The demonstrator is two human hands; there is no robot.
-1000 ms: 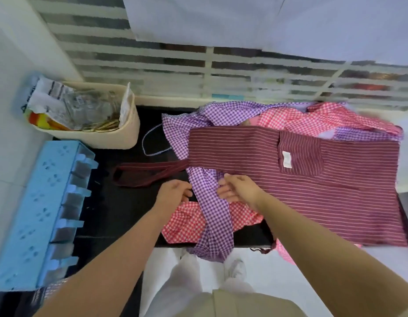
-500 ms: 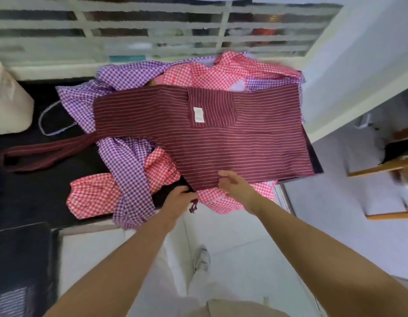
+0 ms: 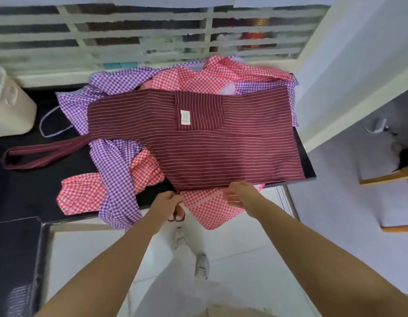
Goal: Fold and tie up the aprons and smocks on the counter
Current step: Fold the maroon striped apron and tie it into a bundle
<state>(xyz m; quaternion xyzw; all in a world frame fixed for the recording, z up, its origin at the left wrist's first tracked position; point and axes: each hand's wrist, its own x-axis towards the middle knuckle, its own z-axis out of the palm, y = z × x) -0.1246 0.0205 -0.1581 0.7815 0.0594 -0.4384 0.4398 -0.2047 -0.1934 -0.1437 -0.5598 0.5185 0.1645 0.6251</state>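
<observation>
Head view: left hand grips tie of apron at bench edge; right hand on apron hem, grip unclear; smocks underneath.

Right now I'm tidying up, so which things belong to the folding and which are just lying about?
In the job: maroon striped apron, tie in left hand, right hand at its hem; purple gingham smock; red gingham smock.
Lying about: beige basket, wooden furniture.

Maroon white-striped apron, purple gingham smock, red gingham smock, black counter.
</observation>
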